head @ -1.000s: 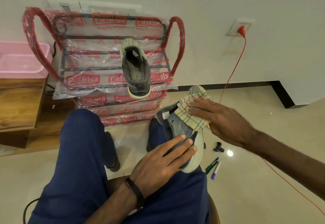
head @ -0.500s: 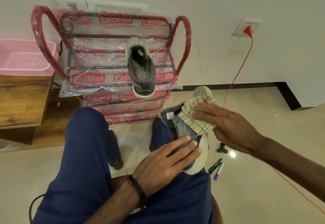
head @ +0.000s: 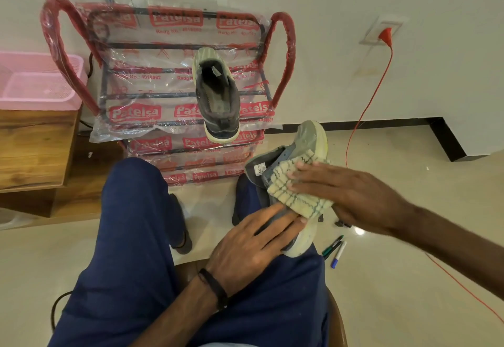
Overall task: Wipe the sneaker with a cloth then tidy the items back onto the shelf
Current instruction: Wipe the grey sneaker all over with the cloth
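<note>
A grey sneaker (head: 311,139) with a pale sole lies on my right thigh, toe pointing toward me. My left hand (head: 253,248) presses flat on its toe end and holds it steady. My right hand (head: 346,196) presses a cream cloth (head: 297,191) with dark grid lines against the sneaker's side. A second grey sneaker (head: 216,98) sits on the top tier of the shelf (head: 283,46), a metal rack with red handles still wrapped in printed plastic, straight ahead of my knees.
A pink plastic basket (head: 38,82) stands on a wooden cabinet (head: 32,150) at the left. Markers (head: 334,250) and a small black part lie on the floor by my right knee. A red cable (head: 368,106) runs from a wall socket down across the floor at the right.
My right hand has slid the cloth along the sneaker toward me, exposing more of the heel. My left hand stays on the toe. The view has shifted slightly.
</note>
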`<state>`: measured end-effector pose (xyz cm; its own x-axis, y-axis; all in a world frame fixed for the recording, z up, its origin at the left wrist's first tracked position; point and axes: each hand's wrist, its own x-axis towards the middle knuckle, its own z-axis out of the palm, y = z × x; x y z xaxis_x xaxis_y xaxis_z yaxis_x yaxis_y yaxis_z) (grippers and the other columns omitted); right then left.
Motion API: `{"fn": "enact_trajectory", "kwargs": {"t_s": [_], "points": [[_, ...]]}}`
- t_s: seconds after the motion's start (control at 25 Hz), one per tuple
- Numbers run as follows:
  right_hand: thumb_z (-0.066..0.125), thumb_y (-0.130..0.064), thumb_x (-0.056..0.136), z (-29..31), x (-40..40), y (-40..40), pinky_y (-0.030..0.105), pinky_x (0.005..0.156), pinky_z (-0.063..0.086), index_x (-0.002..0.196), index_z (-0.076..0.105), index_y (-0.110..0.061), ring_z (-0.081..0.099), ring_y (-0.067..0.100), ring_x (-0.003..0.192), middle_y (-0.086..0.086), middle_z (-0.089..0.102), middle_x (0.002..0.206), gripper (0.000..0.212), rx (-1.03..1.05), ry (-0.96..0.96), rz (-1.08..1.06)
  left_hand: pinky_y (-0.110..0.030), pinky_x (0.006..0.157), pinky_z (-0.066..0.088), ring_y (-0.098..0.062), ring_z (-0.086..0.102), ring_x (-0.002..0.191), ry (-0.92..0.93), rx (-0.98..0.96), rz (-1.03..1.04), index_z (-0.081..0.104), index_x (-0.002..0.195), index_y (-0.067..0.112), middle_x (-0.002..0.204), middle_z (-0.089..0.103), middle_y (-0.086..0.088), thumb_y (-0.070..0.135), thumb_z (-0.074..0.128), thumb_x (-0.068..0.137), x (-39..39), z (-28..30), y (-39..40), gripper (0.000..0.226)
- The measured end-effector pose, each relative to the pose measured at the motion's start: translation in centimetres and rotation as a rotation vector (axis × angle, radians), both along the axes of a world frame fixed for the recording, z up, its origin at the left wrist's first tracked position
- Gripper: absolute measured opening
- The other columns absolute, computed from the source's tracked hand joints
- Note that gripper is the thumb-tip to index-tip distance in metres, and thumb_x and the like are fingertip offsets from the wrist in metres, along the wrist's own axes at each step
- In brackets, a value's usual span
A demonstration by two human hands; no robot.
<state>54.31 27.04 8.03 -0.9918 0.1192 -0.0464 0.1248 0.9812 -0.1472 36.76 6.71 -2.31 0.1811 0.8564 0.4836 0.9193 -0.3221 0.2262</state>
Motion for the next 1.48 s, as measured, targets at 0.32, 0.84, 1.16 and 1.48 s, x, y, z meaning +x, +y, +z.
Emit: {"fn": "enact_trajectory", "kwargs": {"t_s": [0.32,0.84,1.16,1.48], "points": [[0.038,-0.016,0.092,0.0,0.1,-1.9,0.051,0.112,0.043,0.147,0.049,-0.024,0.034,0.019,0.148,-0.001,0.043,0.156,0.057,-0.09,0.02,-0.099,-0.037,0.125,0.026,-0.021,0.034,0.15,0.084,0.014,0.029,0.04,0.155,0.009,0.16,0.04,-0.009,0.013,0.063,0.101,0.1,0.1,-0.7,0.059],[0.037,-0.012,0.09,0.8,0.3,-1.6,0.046,0.113,0.042,0.146,0.051,-0.026,0.033,0.012,0.148,-0.008,0.044,0.155,0.059,-0.141,-0.06,0.044,-0.036,0.124,0.028,-0.022,0.045,0.142,0.053,0.032,0.012,0.048,0.15,0.01,0.151,0.051,-0.006,0.013,0.059,0.104,0.7,0.1,-0.5,0.048],[0.043,-0.012,0.09,0.3,-0.6,0.3,0.052,0.109,0.046,0.142,0.053,-0.029,0.034,0.018,0.148,-0.003,0.047,0.153,0.055,-0.066,-0.014,-0.102,-0.038,0.121,0.033,-0.021,0.033,0.151,0.04,0.002,0.028,0.037,0.156,0.01,0.16,0.04,-0.008,0.014,0.057,0.104,0.7,0.1,-0.7,0.056],[0.069,-0.006,0.084,0.9,-1.7,0.8,0.056,0.105,0.044,0.132,0.063,-0.018,0.046,0.028,0.138,0.009,0.058,0.142,0.051,0.13,0.038,-0.201,-0.037,0.125,0.027,-0.021,0.027,0.154,0.056,-0.015,0.038,0.031,0.159,0.01,0.164,0.032,-0.007,0.016,0.061,0.103,0.7,-0.1,-0.6,0.064]]}}
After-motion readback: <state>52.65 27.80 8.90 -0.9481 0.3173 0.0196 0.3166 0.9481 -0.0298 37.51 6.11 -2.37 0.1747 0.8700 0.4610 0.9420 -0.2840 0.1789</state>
